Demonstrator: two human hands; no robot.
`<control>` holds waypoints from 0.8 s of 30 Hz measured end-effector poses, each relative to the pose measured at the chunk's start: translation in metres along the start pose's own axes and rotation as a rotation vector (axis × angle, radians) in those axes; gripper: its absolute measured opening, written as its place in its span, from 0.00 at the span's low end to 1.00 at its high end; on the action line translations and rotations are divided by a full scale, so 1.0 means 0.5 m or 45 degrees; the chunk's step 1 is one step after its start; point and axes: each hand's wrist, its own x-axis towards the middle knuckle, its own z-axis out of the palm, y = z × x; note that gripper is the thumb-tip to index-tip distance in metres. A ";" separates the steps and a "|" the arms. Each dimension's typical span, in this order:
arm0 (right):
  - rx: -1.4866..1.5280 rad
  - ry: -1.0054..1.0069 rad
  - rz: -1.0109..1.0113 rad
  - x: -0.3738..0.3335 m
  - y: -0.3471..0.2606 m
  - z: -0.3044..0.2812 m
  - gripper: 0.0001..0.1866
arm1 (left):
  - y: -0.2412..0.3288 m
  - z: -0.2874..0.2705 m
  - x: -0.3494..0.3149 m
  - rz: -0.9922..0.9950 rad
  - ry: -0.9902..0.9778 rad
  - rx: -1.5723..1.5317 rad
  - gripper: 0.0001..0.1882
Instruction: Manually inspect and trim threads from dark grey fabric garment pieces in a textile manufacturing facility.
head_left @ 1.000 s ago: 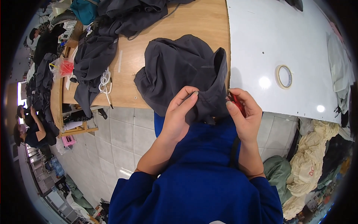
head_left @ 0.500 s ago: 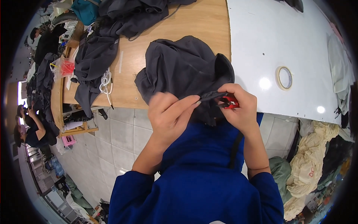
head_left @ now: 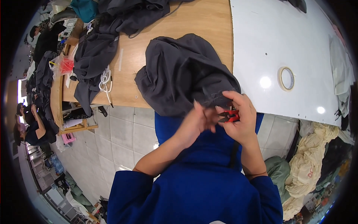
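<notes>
A person in a blue shirt works at a wooden table, seen from above through their own head camera. The dark grey garment lies in a rumpled heap on the near part of the table, its lower edge hanging toward the lap and its right side reaching the person's right hand.

What has just changed is the way the cloth is held. Half a second ago a narrow edge was stretched between both hands; now the left hand has dropped lower and swung inward, close to the right, and is blurred by motion. The opening that stood up at the garment's right has folded down, and a rough, thready patch now faces up just beside the right fingertips. This seems to mean that the cloth is being re-handled, with that edge easier to see and reach.

The right hand's grip is closed around a small red-handled tool, apparently snips, dark end pointing left toward the other hand. Whether the left hand's grip is pinching anything cannot be told through the blur.

Unmoved around them are a roll of tape on the white surface to the right, and, to the left, more dark grey cloth with a coiled white cord beside it.
</notes>
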 end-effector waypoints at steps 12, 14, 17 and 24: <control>0.568 0.121 0.569 -0.032 0.016 -0.041 0.18 | 0.041 -0.007 0.017 0.475 -0.078 0.046 0.13; 0.654 0.135 0.514 -0.015 -0.004 -0.028 0.17 | 0.043 0.003 0.011 0.436 -0.059 0.111 0.16; 0.694 0.143 0.368 -0.010 -0.004 -0.013 0.15 | 0.049 0.023 0.011 0.347 -0.016 0.026 0.21; 0.015 0.138 -0.121 0.021 -0.011 -0.003 0.27 | 0.059 0.020 -0.001 0.265 -0.077 -0.039 0.20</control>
